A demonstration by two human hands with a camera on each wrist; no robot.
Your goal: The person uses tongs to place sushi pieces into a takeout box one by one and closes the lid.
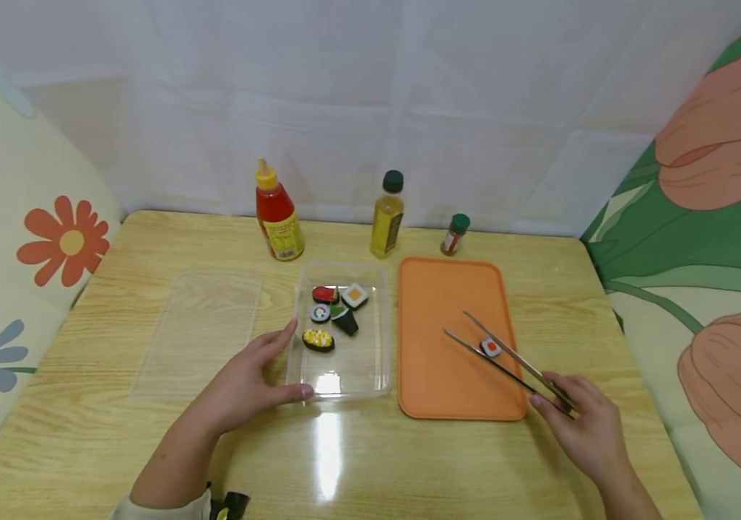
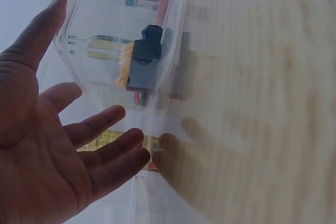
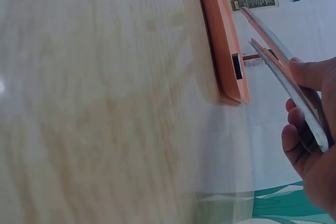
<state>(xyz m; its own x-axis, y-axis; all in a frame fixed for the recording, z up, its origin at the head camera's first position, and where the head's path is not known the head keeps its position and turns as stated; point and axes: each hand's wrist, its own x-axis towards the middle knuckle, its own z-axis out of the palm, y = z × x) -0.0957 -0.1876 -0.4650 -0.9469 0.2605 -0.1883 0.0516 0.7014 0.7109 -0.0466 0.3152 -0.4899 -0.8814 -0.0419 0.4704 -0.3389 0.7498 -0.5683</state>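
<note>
My right hand (image 1: pixel 585 426) grips metal tweezers (image 1: pixel 499 367) near their joined end. Their two tips stand apart above the orange tray (image 1: pixel 429 390). A small sushi roll piece (image 1: pixel 490 348) with a red centre lies on that tray, seen from above between the tweezer arms. At the left side of a clear plastic box (image 1: pixel 360 368) is my left hand (image 1: pixel 247 383), thumb by the front corner and fingers along the side. Inside the box are several sushi pieces, among them a corn-topped one (image 1: pixel 318 340), a black cone-shaped one (image 1: pixel 346 322) and a red-topped one (image 1: pixel 325 294).
A clear flat lid (image 1: pixel 198 332) lies on the table left of the box. Along the back stand a red sauce bottle (image 1: pixel 277 220), an oil bottle (image 1: pixel 386 220) and a small green-capped jar (image 1: pixel 454 235). White cloth (image 1: pixel 331 94) hangs behind the table.
</note>
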